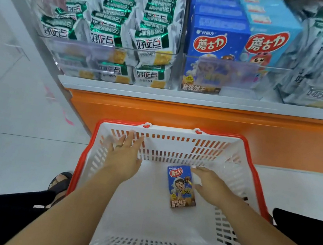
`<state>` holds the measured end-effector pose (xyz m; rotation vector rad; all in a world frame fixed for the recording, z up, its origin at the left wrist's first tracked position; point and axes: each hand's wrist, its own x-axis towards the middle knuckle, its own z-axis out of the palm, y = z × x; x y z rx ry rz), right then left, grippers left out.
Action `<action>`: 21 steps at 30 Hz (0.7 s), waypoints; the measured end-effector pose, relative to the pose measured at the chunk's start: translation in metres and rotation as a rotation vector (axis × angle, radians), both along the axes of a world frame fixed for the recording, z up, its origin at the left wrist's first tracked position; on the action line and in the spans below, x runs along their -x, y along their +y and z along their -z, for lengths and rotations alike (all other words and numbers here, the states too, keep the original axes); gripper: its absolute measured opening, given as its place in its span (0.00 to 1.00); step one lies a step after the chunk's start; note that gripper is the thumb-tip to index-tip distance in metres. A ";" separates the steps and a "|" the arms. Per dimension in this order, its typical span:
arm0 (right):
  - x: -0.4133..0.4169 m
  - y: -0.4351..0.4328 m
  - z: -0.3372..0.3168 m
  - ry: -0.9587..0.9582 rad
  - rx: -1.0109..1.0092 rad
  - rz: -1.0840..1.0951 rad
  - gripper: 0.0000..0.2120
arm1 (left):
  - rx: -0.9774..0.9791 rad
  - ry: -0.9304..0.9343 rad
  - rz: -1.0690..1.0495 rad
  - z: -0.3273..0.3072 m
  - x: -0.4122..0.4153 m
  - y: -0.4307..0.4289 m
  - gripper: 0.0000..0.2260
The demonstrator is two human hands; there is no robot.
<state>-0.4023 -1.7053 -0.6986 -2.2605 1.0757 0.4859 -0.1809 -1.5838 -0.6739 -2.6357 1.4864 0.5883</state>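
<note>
Box in basket: I see one blue biscuit box (182,187) lying flat, face up, on the floor of the basket (174,145), near the middle. My guess is that flat keeps it from tipping.
Right hand: my right hand (208,186) is at 3 o'clock of the box, fingers loose and spread, gripping nothing. I cannot tell whether it touches the box's edge.
Left hand: my left hand (124,158) is at 10 o'clock of the box, fingers straight and fanned, empty, near the far wall.
Why so: both palms look freed for the next pick.
Shelf at 12 o'clock: dark-blue boxes (215,46) stand in a row, front-facing for easy reach. About four show, the rear ones blurred.
Light-blue boxes (272,46): about four, just beside them.
Green packets (106,37): three columns, with too many to count.
Hands: two.
</note>
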 end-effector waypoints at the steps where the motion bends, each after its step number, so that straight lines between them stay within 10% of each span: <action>1: -0.002 -0.001 -0.010 -0.024 0.017 -0.003 0.25 | 0.014 0.012 -0.001 -0.006 0.000 0.000 0.28; 15: -0.036 -0.014 -0.234 -0.755 0.479 -0.087 0.09 | 0.963 -0.047 0.156 -0.182 0.008 -0.016 0.11; 21: -0.068 -0.049 -0.281 -0.801 0.626 -0.062 0.08 | 1.028 -0.145 0.143 -0.216 -0.041 -0.029 0.11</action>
